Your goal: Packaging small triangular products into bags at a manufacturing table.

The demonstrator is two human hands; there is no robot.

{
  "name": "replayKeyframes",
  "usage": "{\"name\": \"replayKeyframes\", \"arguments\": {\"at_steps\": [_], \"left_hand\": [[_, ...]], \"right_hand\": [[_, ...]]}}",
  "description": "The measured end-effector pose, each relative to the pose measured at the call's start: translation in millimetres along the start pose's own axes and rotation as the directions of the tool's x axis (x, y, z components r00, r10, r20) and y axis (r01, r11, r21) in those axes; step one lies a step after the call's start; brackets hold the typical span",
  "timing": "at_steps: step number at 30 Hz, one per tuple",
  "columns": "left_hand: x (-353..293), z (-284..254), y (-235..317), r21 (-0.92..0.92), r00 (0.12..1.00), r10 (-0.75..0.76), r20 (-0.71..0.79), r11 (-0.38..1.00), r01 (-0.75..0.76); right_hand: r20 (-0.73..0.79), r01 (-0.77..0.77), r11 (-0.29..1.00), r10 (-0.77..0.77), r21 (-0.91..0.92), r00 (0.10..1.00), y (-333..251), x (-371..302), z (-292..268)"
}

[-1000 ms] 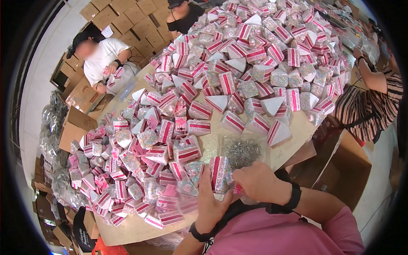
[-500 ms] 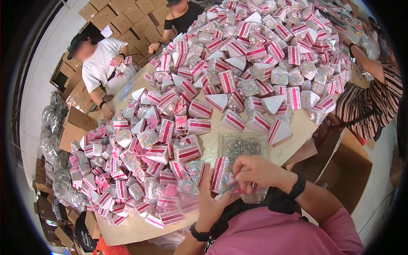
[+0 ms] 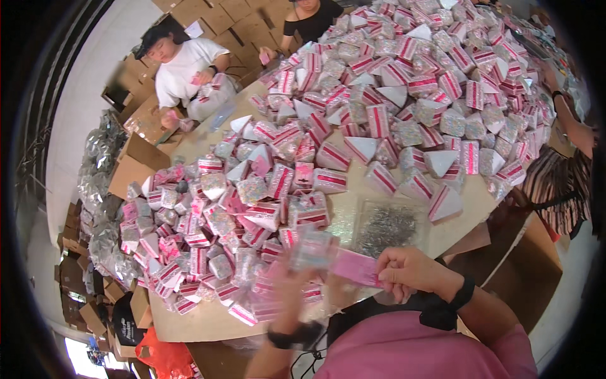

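My left hand (image 3: pixel 289 294) is smeared by motion at the near edge of the pile. A blurred wedge shaped like a slice of cake (image 3: pixel 311 247), with sprinkle-like specks, is in its fingers. My right hand (image 3: pixel 410 271) is closed, pinching the end of a pink card (image 3: pixel 355 267). The card's other end reaches to the wedge; whether it is attached there I cannot tell. Just beyond my right hand lies a shallow clear tray (image 3: pixel 360 221) of many thin silvery metal pieces (image 3: pixel 390 226).
Heaped wrapped cake-slice wedges (image 3: pixel 379 120) cover much of the pale table (image 3: pixel 353 183). People work across the table: one in a white top (image 3: pixel 189 72), one in black (image 3: pixel 312 25), one in stripes (image 3: pixel 549 183). An open carton (image 3: pixel 521 271) stands right; a red bag (image 3: pixel 164 354) lies lower left.
My left hand has swung left with the wedge, away from my right hand. The pink card now stretches out between them. The whole view has shifted, moving the scene rightward.
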State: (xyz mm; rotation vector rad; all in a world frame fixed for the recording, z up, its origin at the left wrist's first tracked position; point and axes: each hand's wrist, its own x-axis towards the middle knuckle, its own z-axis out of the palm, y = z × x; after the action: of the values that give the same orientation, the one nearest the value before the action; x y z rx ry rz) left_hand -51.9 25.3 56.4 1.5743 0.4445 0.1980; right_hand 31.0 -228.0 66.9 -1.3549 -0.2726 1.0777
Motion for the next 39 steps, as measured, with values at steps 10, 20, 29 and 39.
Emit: {"name": "replayKeyframes", "arguments": {"at_steps": [10, 20, 29, 39], "left_hand": [[19.7, -89.8, 68.0, 0.726, 0.83, 0.556, -0.039, 0.586, -0.359], [-33.9, 47.9, -52.2, 0.464, 0.561, 0.36, 0.746, 0.324, -0.825], [-22.4, 67.7, -73.1, 0.475, 0.55, 0.396, 0.736, 0.277, -0.835], [-27.8, 75.8, -74.4, 0.454, 0.553, 0.459, 0.696, 0.316, -0.833]], "right_hand": [[-0.063, -0.019, 1.0, 0.019, 0.0, 0.998, 52.9, -28.3, -21.8], [-0.351, -0.04, 0.998, 0.02, -0.049, 0.936, 70.4, -42.8, -45.0], [-0.382, 0.132, 0.659, -0.575, -0.741, 0.723, 82.2, -18.8, -42.6], [-0.092, 0.094, 0.251, -0.639, -0.963, 0.764, 55.5, 55.5, -60.7]]}}
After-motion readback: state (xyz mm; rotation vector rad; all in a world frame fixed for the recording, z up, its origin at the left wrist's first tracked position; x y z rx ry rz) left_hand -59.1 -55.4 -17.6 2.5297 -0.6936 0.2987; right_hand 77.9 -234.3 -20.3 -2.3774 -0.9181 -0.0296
